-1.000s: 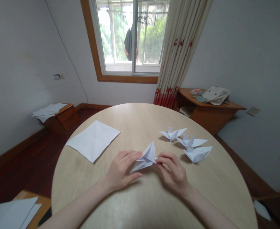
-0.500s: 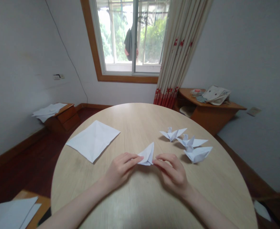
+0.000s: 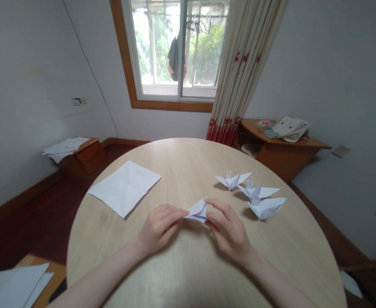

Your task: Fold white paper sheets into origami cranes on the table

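Observation:
A small piece of folded white paper (image 3: 197, 210), roughly triangular with layered flaps, is held just above the middle of the round table. My left hand (image 3: 160, 223) pinches its left corner between thumb and fingers. On the other side, my right hand (image 3: 229, 229) grips the right edge, its index finger on the upper tip and its other fingers lower down. Part of the lower right edge is hidden by those fingers. To the right stand three folded paper cranes: a far one (image 3: 233, 181), a middle one (image 3: 265, 191) and a near one (image 3: 267, 209).
A creased square sheet of white paper (image 3: 124, 188) lies on the left of the pale wooden table (image 3: 184, 156). More sheets (image 3: 15, 284) rest on a surface at lower left. A corner desk (image 3: 280, 154) carrying a bag (image 3: 292, 127) stands behind, at right.
My right index finger has moved up from the lower right corner to the paper's top tip. The folded paper now looks lower and flatter, its tip pressed down.

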### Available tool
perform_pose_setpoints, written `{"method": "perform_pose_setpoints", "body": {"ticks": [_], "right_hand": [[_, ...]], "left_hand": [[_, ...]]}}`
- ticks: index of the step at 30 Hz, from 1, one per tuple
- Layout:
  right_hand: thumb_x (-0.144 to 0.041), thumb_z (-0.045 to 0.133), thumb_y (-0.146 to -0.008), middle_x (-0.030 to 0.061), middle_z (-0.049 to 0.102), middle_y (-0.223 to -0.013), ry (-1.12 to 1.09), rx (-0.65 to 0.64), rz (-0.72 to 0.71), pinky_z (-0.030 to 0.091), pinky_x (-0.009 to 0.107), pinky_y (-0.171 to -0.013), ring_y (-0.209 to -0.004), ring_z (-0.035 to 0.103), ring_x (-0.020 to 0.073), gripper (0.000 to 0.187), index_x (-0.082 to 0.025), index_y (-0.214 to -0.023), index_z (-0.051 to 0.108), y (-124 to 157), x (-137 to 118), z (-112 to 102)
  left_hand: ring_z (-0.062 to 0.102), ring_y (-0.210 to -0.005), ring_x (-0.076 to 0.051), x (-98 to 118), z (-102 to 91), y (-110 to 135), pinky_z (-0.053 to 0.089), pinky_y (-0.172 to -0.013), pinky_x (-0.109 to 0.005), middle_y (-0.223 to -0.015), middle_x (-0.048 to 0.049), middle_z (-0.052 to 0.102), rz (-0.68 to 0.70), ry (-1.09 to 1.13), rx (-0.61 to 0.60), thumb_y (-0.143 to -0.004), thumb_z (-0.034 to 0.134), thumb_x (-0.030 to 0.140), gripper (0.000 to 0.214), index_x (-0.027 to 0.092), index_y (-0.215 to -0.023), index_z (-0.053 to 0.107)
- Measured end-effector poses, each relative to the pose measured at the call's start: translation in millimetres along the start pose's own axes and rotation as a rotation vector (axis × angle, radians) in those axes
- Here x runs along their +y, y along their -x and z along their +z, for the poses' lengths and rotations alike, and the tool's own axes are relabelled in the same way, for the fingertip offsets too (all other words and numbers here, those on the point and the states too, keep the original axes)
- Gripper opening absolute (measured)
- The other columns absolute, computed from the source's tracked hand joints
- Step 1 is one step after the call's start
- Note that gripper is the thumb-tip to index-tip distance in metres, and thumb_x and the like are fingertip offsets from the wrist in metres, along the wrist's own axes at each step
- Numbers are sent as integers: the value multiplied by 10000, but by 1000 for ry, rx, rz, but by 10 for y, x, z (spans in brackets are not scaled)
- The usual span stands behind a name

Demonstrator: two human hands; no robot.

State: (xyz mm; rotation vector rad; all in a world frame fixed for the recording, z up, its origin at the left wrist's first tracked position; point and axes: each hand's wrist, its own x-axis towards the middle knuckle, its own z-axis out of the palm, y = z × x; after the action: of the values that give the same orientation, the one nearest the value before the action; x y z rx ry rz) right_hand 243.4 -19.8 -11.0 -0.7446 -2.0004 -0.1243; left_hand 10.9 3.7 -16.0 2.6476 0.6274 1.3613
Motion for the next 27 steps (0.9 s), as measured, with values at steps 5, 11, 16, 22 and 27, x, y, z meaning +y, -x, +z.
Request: {"method": "perform_pose_setpoints", "body": {"ticks": [5, 11, 16, 22, 27], "right_hand": [[-19, 459, -856, 81, 677, -994, -34, -14, -33, 563, 367, -774, -951, 653, 211, 342, -243, -1092, 564, 6, 33, 8], [-47, 480, -867, 53, 678, -879, -125, -15, 33, 577, 301, -675, -773, 672, 178, 314, -230, -1121, 508, 47, 17, 24], [-91, 475, -903, 70, 702, -934, -42, -26, 70, 580, 292, -690, -753, 688, 182, 396, -231, -1273, 469, 60, -25, 13], [-87, 517, -882, 48, 722, -897, -36, 21, 81, 585, 268, -662, -720, 701, 176, 352, -251, -1193, 530, 72, -42, 14], [-117, 565, -870, 33, 702, -846, -98, 115, 201, 587, 239, -631, -674, 687, 153, 259, -231, -1102, 553, 129, -14, 57]], "left_hand": [[641, -877, -198, -9, -6, -5, 505, -749, -320, -983, -100, 704, 13, -9, -5, -910, 433, 59, 358, 175, -1217, 577], [635, -888, -183, -6, 4, 24, 525, -767, -303, -1001, -94, 686, 1, 14, 26, -911, 446, 47, 423, 190, -1302, 523], [646, -947, -174, 27, 17, 58, 545, -818, -275, -1066, -96, 662, -55, 29, 92, -926, 479, 78, 447, 211, -1353, 479], [645, -986, -206, -3, 70, 79, 552, -849, -359, -1219, -128, 574, -352, 257, 183, -866, 666, 268, 706, 263, -1452, 272], [645, -916, -212, -52, 90, 57, 520, -849, -380, -1030, -72, 660, -582, 438, -11, -822, 698, 372, 710, 216, -1402, 318]]}}
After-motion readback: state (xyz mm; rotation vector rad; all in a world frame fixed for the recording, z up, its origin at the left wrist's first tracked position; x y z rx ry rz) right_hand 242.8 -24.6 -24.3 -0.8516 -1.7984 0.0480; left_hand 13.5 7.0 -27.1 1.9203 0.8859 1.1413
